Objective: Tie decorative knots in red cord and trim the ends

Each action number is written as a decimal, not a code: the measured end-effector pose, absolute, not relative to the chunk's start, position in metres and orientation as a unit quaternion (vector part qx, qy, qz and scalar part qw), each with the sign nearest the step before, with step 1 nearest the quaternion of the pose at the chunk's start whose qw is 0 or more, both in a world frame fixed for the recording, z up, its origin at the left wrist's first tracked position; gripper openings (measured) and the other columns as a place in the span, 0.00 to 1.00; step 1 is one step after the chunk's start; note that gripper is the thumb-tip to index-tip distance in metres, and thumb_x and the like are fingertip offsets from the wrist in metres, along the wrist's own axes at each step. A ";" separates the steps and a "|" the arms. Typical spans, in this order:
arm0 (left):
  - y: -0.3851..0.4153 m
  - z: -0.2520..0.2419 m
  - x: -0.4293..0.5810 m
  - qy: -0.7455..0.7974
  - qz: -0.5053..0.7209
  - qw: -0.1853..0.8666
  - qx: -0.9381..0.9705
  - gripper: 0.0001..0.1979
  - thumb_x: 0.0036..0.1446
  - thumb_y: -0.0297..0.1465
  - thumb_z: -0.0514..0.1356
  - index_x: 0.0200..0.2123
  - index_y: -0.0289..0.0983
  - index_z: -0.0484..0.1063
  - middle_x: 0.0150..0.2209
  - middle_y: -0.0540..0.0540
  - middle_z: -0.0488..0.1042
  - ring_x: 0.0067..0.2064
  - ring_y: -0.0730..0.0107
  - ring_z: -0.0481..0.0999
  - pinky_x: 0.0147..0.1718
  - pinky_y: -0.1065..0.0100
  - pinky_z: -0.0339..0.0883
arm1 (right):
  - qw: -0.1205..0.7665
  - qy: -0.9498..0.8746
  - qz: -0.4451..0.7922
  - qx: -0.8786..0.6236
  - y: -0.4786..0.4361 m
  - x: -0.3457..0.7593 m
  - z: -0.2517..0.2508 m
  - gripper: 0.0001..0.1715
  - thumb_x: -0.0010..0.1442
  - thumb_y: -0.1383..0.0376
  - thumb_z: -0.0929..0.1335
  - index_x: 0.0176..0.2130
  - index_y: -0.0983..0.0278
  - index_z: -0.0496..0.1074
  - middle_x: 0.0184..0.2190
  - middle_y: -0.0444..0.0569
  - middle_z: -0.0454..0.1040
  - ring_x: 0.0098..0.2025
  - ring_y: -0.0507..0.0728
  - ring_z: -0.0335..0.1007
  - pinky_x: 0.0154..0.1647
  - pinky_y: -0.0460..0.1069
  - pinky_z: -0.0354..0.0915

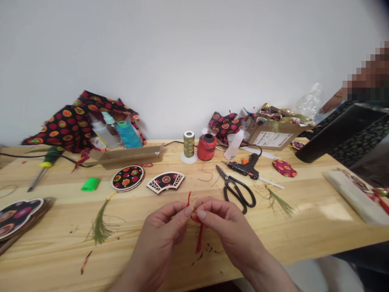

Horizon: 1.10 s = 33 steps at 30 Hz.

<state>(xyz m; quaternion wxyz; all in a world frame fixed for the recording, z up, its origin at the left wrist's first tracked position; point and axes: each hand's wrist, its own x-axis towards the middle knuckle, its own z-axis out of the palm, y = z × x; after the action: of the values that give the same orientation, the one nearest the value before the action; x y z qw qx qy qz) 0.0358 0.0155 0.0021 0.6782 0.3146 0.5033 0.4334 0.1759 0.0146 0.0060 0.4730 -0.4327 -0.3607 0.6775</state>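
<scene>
Through the head camera I see the left hand point(164, 233) and the right hand point(225, 227) meeting over the near part of the pale, streaky-grained wooden table point(60, 227), thumbs and forefingers closed in a pinch on a red tassel point(199, 239). Its soft, slim skirt of threads hangs below the fingertips while a thin twisted cord end pokes up between the hands; I cannot make out the knotted part, as the fingers cover it. Just beyond the right hand I have scissors point(227, 179) with looped black handles and dark, pointed blades. Past the left hand lies a fan-shaped ornament point(165, 181), printed dark cloth framed in pale cut-out wood, and left of it a round ornament point(128, 178) with the same kind of patterned fabric. Farther back I see a smooth olive thread spool point(189, 146) standing beside a squat red thread spool point(206, 149). Two wispy green tassels, one at each side point(101, 227), spread their loose, grassy strands on the wood.
</scene>
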 end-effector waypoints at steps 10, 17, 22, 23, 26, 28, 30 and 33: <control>0.017 0.004 0.036 0.493 0.486 0.642 0.330 0.04 0.45 0.30 0.66 0.23 0.35 0.76 0.17 0.55 0.63 0.21 0.79 0.56 0.19 0.77 0.52 | 0.433 -0.255 0.813 -0.293 0.012 0.177 0.002 0.04 0.48 0.67 0.70 0.25 0.66 0.76 0.28 0.45 0.69 0.28 0.49 0.60 0.31 0.45 0.59; 0.023 0.003 0.032 0.517 0.524 0.608 0.299 0.06 0.43 0.30 0.67 0.24 0.34 0.74 0.16 0.57 0.60 0.20 0.81 0.53 0.17 0.78 0.50 | 0.430 -0.287 0.807 -0.285 0.007 0.187 0.008 0.05 0.48 0.70 0.69 0.25 0.66 0.77 0.40 0.50 0.71 0.43 0.55 0.64 0.38 0.46 0.59; 0.028 0.005 0.030 0.524 0.554 0.595 0.254 0.08 0.39 0.30 0.69 0.25 0.35 0.75 0.16 0.56 0.62 0.20 0.81 0.55 0.17 0.79 0.50 | 0.416 -0.303 0.801 -0.306 0.001 0.201 0.010 0.04 0.47 0.69 0.70 0.25 0.65 0.77 0.43 0.50 0.70 0.49 0.58 0.62 0.49 0.50 0.55; 0.028 0.005 0.030 0.524 0.557 0.594 0.251 0.08 0.39 0.30 0.69 0.25 0.35 0.75 0.16 0.56 0.62 0.19 0.81 0.56 0.17 0.79 0.50 | 0.415 -0.308 0.799 -0.308 0.000 0.204 0.011 0.05 0.47 0.69 0.69 0.26 0.65 0.77 0.42 0.51 0.70 0.49 0.58 0.61 0.50 0.50 0.54; 0.028 0.005 0.030 0.524 0.561 0.590 0.250 0.07 0.40 0.30 0.68 0.26 0.34 0.75 0.16 0.56 0.63 0.19 0.82 0.55 0.16 0.79 0.49 | 0.419 -0.325 0.793 -0.302 -0.004 0.213 0.012 0.06 0.46 0.69 0.68 0.26 0.65 0.77 0.40 0.52 0.70 0.50 0.60 0.59 0.50 0.51 0.53; 0.028 0.006 0.030 0.523 0.560 0.590 0.254 0.07 0.39 0.29 0.68 0.25 0.34 0.75 0.16 0.56 0.63 0.19 0.81 0.55 0.16 0.79 0.49 | 0.423 -0.331 0.789 -0.299 -0.006 0.219 0.013 0.07 0.45 0.69 0.68 0.26 0.65 0.77 0.40 0.53 0.70 0.51 0.61 0.58 0.49 0.51 0.54; 0.028 0.006 0.030 0.523 0.560 0.588 0.258 0.07 0.39 0.29 0.68 0.24 0.34 0.75 0.16 0.56 0.62 0.19 0.81 0.56 0.16 0.79 0.49 | 0.426 -0.336 0.784 -0.300 -0.007 0.227 0.014 0.07 0.44 0.68 0.67 0.25 0.64 0.77 0.39 0.55 0.70 0.52 0.62 0.57 0.45 0.51 0.57; 0.028 0.007 0.030 0.521 0.559 0.593 0.253 0.07 0.39 0.29 0.68 0.25 0.35 0.75 0.15 0.56 0.63 0.19 0.81 0.56 0.16 0.79 0.50 | 0.438 -0.350 0.771 -0.302 -0.009 0.241 0.014 0.07 0.41 0.66 0.68 0.24 0.63 0.76 0.40 0.56 0.69 0.50 0.64 0.56 0.40 0.52 0.59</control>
<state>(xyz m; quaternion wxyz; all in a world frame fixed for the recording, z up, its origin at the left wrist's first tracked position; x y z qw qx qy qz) 0.0304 0.0276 0.0068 0.5929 0.2533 0.5211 0.5592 0.2409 -0.0086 0.0144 0.4381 -0.3025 -0.3499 0.7708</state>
